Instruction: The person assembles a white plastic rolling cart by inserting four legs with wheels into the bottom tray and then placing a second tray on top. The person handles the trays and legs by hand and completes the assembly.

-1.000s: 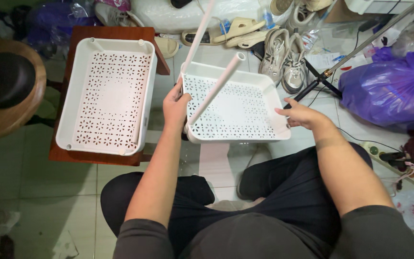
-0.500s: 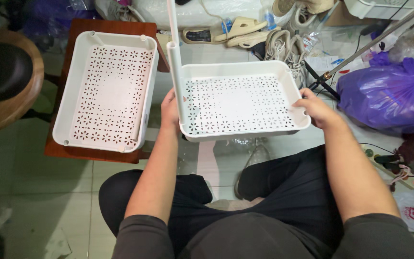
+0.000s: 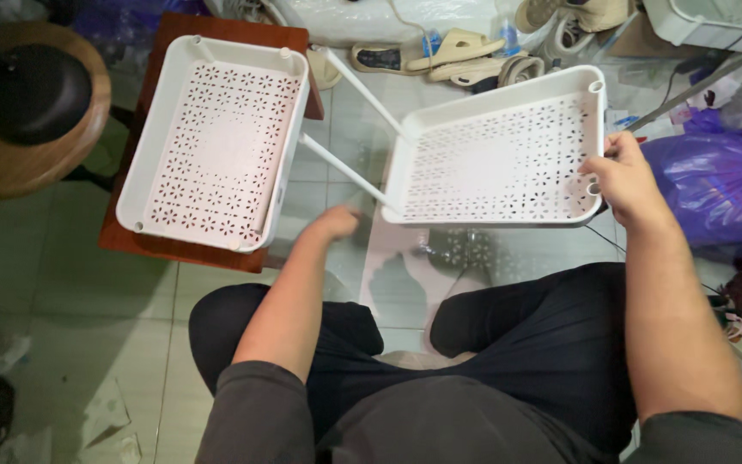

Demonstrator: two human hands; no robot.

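— Where was the right hand?
— Out at two o'clock, arm nearly straight, fingers curled in a grip.
— And the left hand?
— At eleven o'clock, blurred, loosely closed, holding nothing.

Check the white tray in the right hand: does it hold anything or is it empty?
Empty. The tray, held at its edge by the right hand, shows only its bare perforated bottom; two white poles stick out of its far corners.

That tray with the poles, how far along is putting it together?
Two poles already stick out of one end of the tray. The right hand grips its other end, where the corner sockets look empty; the left hand is off it. A second tray lies on the stool, with no poles.
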